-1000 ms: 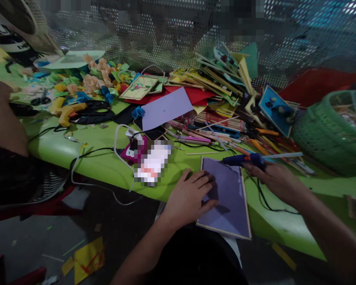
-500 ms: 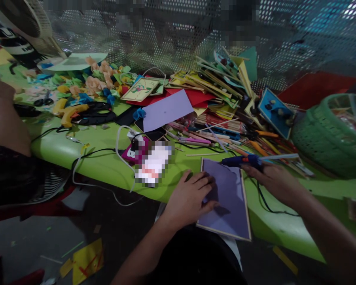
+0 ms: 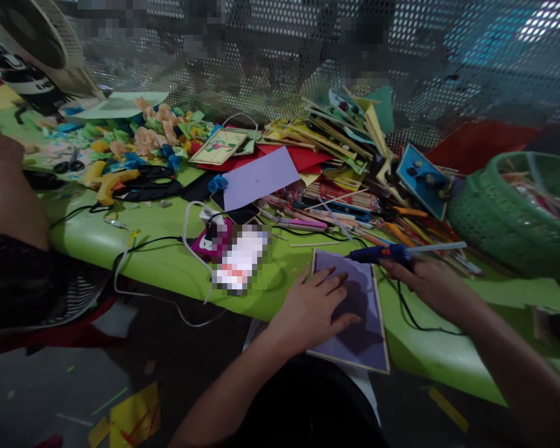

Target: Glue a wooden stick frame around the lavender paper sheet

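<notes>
Green covers most of what I see: a long table (image 3: 88, 227) runs across in front of the seated person. Taking the purple panel (image 3: 366, 302) as the middle of the clock and twelve as straight away from that person, a green basket (image 3: 490, 211) sits at two. Edged with pale strips, the panel itself lies flat at the table's front edge, its long axis running nearly twelve to six. Toward eleven, a lilac card (image 3: 261, 180) rests slanted among the clutter. The person's hands are apart: the left hand (image 3: 315, 305) spreads flat over the panel's nine o'clock side, fingers toward one, while the right hand (image 3: 424, 280) wraps the handle of a blue glue gun (image 3: 378, 253). That gun lies along nine to three, nozzle toward nine above the panel's far edge; whether it touches, I cannot tell. From its back, a translucent glue stick (image 3: 441, 247) juts toward three.
</notes>
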Action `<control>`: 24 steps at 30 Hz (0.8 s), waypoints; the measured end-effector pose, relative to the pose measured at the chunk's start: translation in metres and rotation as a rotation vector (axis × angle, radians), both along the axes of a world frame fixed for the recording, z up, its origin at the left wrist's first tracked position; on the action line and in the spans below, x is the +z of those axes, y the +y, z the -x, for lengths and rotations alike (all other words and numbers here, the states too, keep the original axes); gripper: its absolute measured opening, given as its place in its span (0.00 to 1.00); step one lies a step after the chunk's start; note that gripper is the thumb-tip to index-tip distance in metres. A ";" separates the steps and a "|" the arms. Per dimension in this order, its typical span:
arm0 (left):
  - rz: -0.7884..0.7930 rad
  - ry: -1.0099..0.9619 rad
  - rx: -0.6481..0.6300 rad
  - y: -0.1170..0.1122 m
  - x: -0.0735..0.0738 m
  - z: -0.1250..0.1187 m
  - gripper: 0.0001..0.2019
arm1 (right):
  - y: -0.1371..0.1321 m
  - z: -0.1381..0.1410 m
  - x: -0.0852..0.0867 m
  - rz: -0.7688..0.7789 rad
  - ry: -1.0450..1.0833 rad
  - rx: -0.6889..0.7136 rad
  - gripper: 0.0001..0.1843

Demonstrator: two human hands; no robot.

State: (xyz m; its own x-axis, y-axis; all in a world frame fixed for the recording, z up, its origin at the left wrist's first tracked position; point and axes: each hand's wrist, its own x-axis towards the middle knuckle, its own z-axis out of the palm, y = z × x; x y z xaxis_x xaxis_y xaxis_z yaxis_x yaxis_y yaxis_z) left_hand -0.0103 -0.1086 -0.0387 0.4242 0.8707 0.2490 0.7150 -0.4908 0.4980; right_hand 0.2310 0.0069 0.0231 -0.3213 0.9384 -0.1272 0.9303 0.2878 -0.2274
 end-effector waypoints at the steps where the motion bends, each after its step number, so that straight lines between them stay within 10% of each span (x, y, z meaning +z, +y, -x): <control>1: -0.003 0.010 -0.013 0.002 -0.001 -0.002 0.29 | 0.000 0.001 -0.001 -0.001 0.002 0.012 0.30; 24: 0.029 -0.014 -0.045 0.009 -0.008 -0.002 0.26 | 0.002 -0.007 -0.003 0.004 -0.020 0.004 0.28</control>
